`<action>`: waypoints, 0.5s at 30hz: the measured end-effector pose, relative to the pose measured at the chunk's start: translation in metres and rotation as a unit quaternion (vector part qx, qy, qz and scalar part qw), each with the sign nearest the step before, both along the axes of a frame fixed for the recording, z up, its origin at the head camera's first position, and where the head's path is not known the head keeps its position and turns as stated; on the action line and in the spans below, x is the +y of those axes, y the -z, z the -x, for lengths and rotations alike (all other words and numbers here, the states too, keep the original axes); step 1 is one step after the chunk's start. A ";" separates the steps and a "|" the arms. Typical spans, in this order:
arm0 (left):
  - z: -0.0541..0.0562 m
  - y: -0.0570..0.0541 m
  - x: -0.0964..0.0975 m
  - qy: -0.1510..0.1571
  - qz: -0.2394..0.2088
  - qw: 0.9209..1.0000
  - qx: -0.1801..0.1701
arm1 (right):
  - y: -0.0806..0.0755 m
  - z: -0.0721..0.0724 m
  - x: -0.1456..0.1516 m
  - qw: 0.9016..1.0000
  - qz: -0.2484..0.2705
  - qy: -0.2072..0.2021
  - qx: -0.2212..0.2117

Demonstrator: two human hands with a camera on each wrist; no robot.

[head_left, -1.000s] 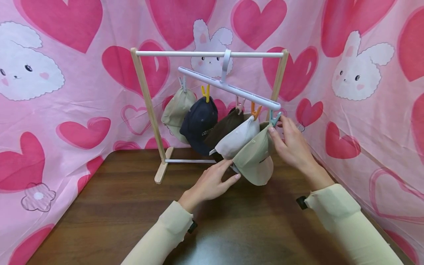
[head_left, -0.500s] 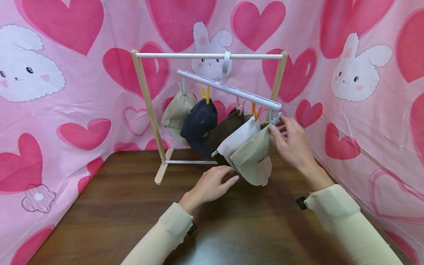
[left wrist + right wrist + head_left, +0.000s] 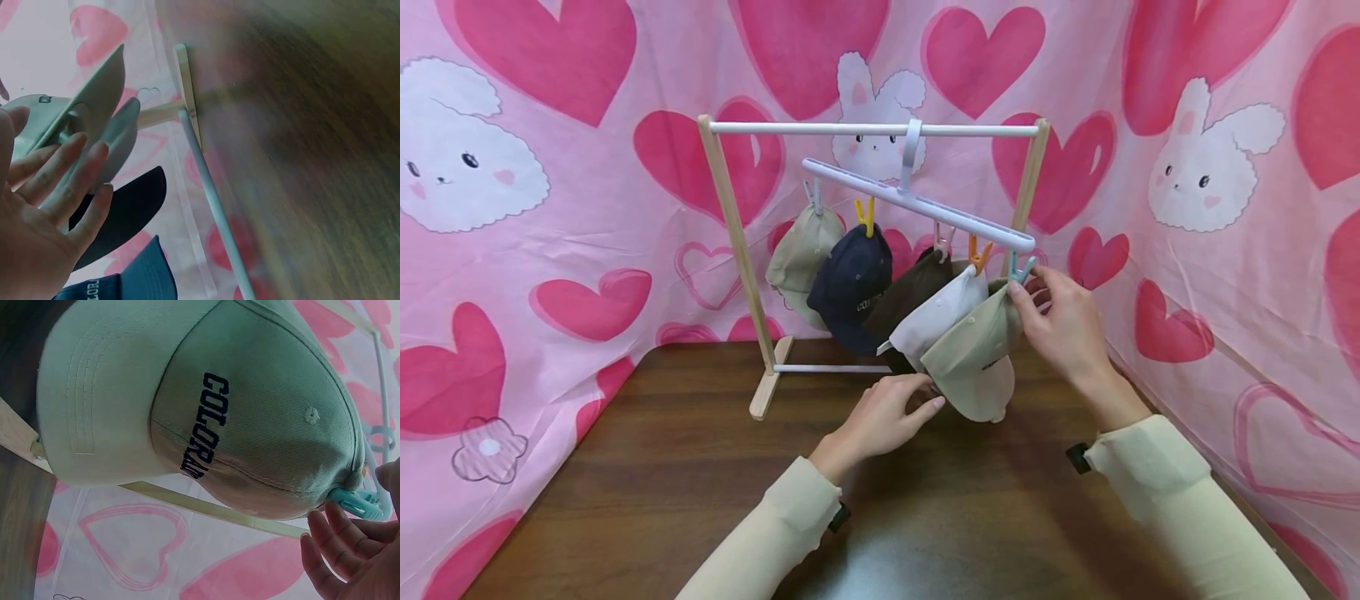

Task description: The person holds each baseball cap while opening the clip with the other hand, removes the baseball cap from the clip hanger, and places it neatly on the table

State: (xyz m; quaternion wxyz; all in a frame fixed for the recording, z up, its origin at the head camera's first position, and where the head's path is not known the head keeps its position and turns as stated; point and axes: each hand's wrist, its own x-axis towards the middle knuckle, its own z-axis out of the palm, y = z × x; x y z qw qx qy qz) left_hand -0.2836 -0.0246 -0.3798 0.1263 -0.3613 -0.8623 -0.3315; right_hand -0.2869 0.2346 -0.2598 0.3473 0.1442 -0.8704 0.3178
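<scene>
Clip hanger, head view: the white bar slants on the wooden rack, its right end lower.
Caps, head view: the khaki baseball cap hangs beneath the bar's low end from a teal clothespin; toward the bar's high end follow a white cap, brown cap, navy cap and second khaki cap.
Right hand, head view: below the low end, the right hand pinches the teal clothespin at the cap's edge, thumb toward the viewer.
Left hand, left wrist view: under the bar, the left hand has fingers extended and spread by the cap brims; contact cannot be told. Only here do the brims' undersides show.
Lettering, right wrist view: dark "COLOR" embroidery, almost hidden from the head camera, runs across the low-end khaki cap; its smaller last letters are unclear.
</scene>
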 end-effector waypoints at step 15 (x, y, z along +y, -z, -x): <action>0.008 0.002 0.005 -0.001 -0.058 0.998 0.016 | 0.002 0.002 -0.002 1.000 0.006 0.008 0.009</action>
